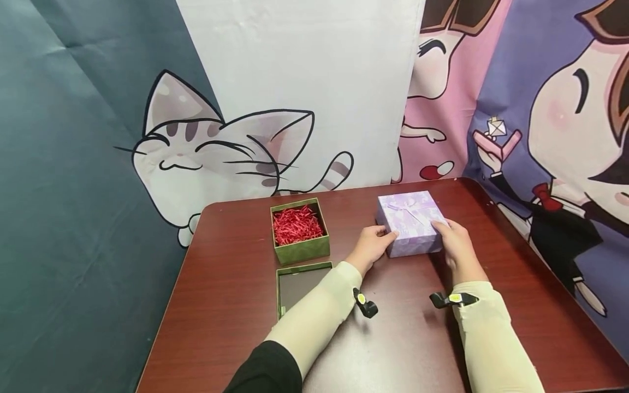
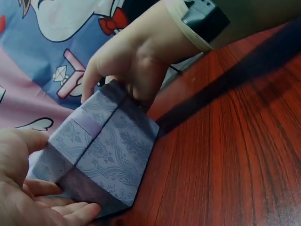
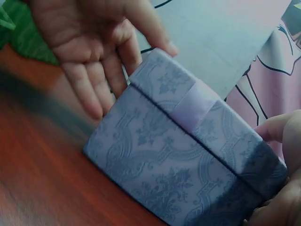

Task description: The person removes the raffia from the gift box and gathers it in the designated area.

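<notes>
A purple gift box (image 1: 411,222) with a ribbon bow on its patterned lid (image 1: 417,210) sits at the back right of the table. My left hand (image 1: 368,247) grips its near left corner, thumb along the lid's edge and fingers down the side. On the opposite side my right hand (image 1: 459,246) holds it in the same way. In the left wrist view, a dark seam runs between the lid and the lower part of the box (image 2: 115,155). The lid appears seated on the box in the right wrist view, where much of the right hand (image 3: 282,183) is cut off.
Left of the hands stands an open green box (image 1: 302,250) full of red shredded paper (image 1: 297,225). Nearer lies a green-edged lid (image 1: 300,286), inside up, partly behind the left forearm. Printed cloths (image 1: 314,65) hang behind the brown table (image 1: 231,262).
</notes>
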The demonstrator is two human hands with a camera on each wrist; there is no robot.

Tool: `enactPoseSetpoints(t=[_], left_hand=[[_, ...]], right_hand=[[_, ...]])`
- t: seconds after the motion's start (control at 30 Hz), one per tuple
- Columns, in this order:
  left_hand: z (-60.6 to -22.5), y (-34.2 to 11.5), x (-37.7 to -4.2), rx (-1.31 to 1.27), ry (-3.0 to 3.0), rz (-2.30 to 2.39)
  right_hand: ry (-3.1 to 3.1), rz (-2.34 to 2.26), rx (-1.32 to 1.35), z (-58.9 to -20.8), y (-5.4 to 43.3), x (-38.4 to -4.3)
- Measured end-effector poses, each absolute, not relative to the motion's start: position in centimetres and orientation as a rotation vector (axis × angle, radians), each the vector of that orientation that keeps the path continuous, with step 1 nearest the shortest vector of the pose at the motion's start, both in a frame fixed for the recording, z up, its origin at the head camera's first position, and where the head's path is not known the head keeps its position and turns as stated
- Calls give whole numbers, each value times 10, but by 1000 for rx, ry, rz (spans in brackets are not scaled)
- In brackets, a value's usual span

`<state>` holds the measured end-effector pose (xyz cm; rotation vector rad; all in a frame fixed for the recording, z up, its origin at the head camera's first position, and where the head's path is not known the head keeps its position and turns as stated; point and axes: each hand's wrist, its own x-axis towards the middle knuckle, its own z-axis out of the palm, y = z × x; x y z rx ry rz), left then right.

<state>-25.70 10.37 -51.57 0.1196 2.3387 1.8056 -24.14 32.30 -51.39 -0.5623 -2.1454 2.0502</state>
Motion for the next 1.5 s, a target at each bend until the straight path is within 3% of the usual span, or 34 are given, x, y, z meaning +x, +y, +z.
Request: enactPoseSetpoints(t=[0.33, 0.7, 0.9, 1.07, 1.17, 1.33, 1.5], left_hand=[[-516, 102, -260, -3, 2016, 2043], [-513, 95, -258, 401, 2529, 1814], [-513, 81, -245, 732, 2631, 1744], [-519, 68, -241, 1196, 2896, 1075], [-524, 68, -238, 1415, 2886, 730], [-528, 69, -231, 1478, 2814, 523], [-506, 54, -231, 1409, 2678, 633]], right_hand=[[-1910, 2400, -310, -506, 334, -239], [-1734, 2354, -127, -500, 329, -231], [-2018, 1944, 14, -494, 337, -196], [-2346, 1274, 265, -511, 353, -169], [-2418, 1100, 392, -532, 362, -159], [-2556, 988, 490, -557, 374, -148], [-2597, 889, 458, -550, 383, -142]])
